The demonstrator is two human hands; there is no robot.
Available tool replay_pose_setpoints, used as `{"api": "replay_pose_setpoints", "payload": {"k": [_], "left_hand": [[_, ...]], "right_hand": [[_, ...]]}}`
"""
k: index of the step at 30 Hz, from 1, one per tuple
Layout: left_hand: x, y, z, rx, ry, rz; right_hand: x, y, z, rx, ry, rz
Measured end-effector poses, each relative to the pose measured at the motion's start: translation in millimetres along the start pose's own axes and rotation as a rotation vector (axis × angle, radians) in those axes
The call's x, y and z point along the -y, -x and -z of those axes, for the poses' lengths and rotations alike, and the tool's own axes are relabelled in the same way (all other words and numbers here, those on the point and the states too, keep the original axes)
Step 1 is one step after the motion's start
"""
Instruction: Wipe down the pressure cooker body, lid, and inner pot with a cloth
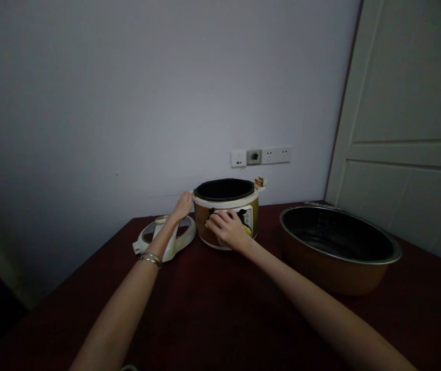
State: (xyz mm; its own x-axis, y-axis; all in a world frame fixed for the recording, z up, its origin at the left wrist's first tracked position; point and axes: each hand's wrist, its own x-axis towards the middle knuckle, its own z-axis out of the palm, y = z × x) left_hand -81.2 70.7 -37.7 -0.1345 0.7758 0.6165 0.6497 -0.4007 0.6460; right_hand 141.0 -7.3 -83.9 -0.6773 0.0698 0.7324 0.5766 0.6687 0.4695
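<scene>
A rice cooker body (200, 219) with gold sides, a white rim and a dark hollow inside stands on the table near the wall. My left hand (183, 205) is closed at the left side of its rim, seemingly on a side handle. Across the front control panel lies my right hand (230, 230), fingers bent. Something yellow (247, 230) shows beside and under these fingers; its kind is unclear. Left of the cooker, partly behind my left forearm, is a white ring-shaped lid part (187, 236). The large inner pot (332, 275), dark inside and brownish outside, sits at the right.
A dark red table (205, 304) carries everything. Behind it rises a pale wall (146, 93) with switches and sockets (276, 155). A white hinge-like piece (260, 182) sticks out at the cooker's back right. A panelled door (406, 113) stands on the right.
</scene>
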Motion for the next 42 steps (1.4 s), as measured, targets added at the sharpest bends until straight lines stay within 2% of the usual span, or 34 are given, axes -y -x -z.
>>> {"api": "replay_pose_setpoints", "payload": {"k": [3,9,14,17,19,22,24,25,26,28,30,32,33,37,42], "left_hand": [[1,0,0.2,0.020,-0.030,-0.019],[-1,1,0.9,0.033,-0.098,-0.021],[-7,0,3.6,0.050,-0.113,0.005],[-11,-3,9.5,0.052,-0.132,0.048],[-18,-5,15.1,-0.025,-0.153,0.079],[-40,1,22.7,-0.323,-0.151,0.049],[-61,12,24.1,-0.509,-0.098,-0.118],[-73,20,22.9,-0.567,-0.083,-0.245],[-83,30,20.3,-0.575,-0.086,-0.390],[-98,53,11.1,-0.440,-0.151,-0.690],[-104,74,-1.1,-0.180,-0.263,-0.946],[-100,91,-12.7,0.057,-0.361,-1.129],[-96,97,-17.2,0.115,-0.388,-1.181],[-80,104,-24.7,0.203,-0.516,-1.242],[-76,96,-28.8,0.219,-0.668,-1.377]], "right_hand": [[5,12,-6,-0.002,-0.003,0.021],[21,60,-12,0.041,-0.080,0.106],[25,74,1,0.133,-0.121,0.060],[19,71,20,0.086,-0.127,0.004],[8,64,35,-0.005,-0.116,-0.048],[-15,48,52,-0.157,-0.079,-0.152],[-30,36,55,-0.244,-0.062,-0.204],[-35,32,53,-0.265,-0.067,-0.212],[-39,29,48,-0.270,-0.082,-0.205],[-41,28,36,-0.217,-0.132,-0.148],[-38,34,25,-0.122,-0.189,-0.084],[-34,44,17,-0.047,-0.224,-0.063],[-33,50,16,-0.029,-0.231,-0.070],[-34,73,20,-0.012,-0.215,-0.118],[-37,90,18,-0.060,-0.159,-0.343]]}}
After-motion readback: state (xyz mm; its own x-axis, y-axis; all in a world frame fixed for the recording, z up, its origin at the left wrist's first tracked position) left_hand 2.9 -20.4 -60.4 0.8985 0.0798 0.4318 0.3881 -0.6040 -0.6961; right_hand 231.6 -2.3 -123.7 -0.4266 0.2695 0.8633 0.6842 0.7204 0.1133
